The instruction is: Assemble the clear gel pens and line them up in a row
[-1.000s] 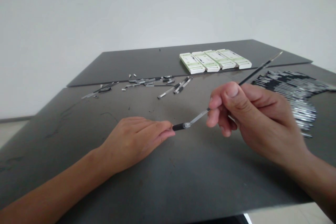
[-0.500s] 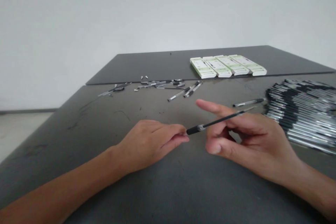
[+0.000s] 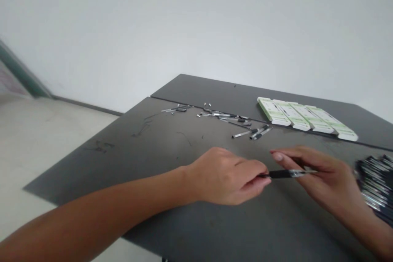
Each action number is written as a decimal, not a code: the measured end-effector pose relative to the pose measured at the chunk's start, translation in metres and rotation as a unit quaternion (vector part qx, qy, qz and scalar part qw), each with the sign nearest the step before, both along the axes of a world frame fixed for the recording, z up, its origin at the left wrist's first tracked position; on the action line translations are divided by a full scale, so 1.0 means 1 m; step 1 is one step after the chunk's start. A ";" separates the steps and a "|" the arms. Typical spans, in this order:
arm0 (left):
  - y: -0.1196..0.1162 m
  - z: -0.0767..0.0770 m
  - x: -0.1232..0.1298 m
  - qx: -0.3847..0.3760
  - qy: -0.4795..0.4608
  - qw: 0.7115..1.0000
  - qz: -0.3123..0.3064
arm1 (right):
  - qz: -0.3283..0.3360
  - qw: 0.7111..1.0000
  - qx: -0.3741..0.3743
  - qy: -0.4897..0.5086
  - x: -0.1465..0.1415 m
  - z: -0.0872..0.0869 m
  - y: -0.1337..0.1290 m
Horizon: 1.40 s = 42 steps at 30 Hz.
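The pen between the hands showed a black grip and a clear barrel, the boxes were white with green bands, the heaped pens formed black-and-silver stripes, the tabletop was dark grey with paler scuffs, and the wall was pale grey.

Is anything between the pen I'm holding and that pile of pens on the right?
Only your right hand does: it holds the pen at one end, with your left hand at the other, and sits between it and the pile. No other object shows there.
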<state>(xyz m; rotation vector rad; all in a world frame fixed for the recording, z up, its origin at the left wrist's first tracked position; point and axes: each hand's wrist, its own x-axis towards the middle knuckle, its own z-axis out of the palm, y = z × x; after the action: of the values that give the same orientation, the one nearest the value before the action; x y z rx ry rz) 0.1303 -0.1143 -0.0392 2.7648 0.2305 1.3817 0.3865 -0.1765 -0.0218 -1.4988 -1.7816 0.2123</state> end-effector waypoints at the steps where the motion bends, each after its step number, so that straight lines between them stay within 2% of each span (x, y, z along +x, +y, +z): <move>1: 0.000 0.001 0.001 0.007 -0.022 1.000 0.002 | 0.029 0.999 0.000 -0.023 -0.010 0.003 0.014; 4: -0.002 0.004 0.003 0.028 -0.079 0.996 0.006 | 0.092 0.991 -0.013 -0.100 -0.053 0.012 0.065; 6: -0.005 0.006 0.004 0.032 -0.094 0.995 0.000 | 0.108 0.976 -0.032 -0.184 -0.085 0.015 0.105; 9: -0.010 0.009 0.006 0.022 -0.090 0.996 -0.021 | 0.109 0.962 -0.045 -0.247 -0.123 0.010 0.159; 11: -0.012 0.009 0.007 0.007 -0.082 0.996 -0.029 | 0.094 0.955 -0.061 -0.275 -0.138 0.004 0.183; 14: -0.012 0.006 0.009 -0.022 -0.072 0.997 -0.015 | 0.063 0.947 -0.081 -0.305 -0.147 -0.006 0.198; 19: -0.009 0.003 0.011 -0.021 -0.111 0.994 0.004 | 0.030 0.939 -0.094 -0.330 -0.153 -0.012 0.200; 25: -0.008 0.001 0.013 -0.021 -0.110 0.994 -0.015 | 0.041 0.935 -0.108 -0.334 -0.160 -0.013 0.202; 30: -0.005 0.001 0.012 -0.029 -0.078 0.996 -0.021 | 0.052 0.949 -0.093 -0.298 -0.163 -0.015 0.200; 34: -0.003 0.003 0.006 -0.042 -0.063 0.997 -0.023 | 0.084 0.971 -0.047 -0.221 -0.164 -0.005 0.191; 36: -0.003 0.003 0.003 -0.044 -0.078 0.996 -0.019 | 0.093 0.982 -0.022 -0.163 -0.155 0.003 0.176; 38: -0.004 0.003 0.001 -0.047 -0.084 0.995 -0.019 | 0.097 0.989 -0.015 -0.111 -0.138 0.010 0.150; 41: -0.006 0.002 0.000 -0.064 -0.070 0.995 -0.029 | 0.114 0.992 -0.063 -0.004 -0.100 0.018 0.094; 42: -0.008 0.002 -0.001 -0.077 -0.063 0.994 -0.033 | 0.119 0.986 -0.096 0.067 -0.086 0.019 0.074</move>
<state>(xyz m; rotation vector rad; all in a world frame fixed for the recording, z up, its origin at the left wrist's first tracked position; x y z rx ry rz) 0.1297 -0.1219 -0.0375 2.5272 0.2277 1.4495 0.3004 -0.1024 -0.0025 -1.3615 -1.8701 0.6063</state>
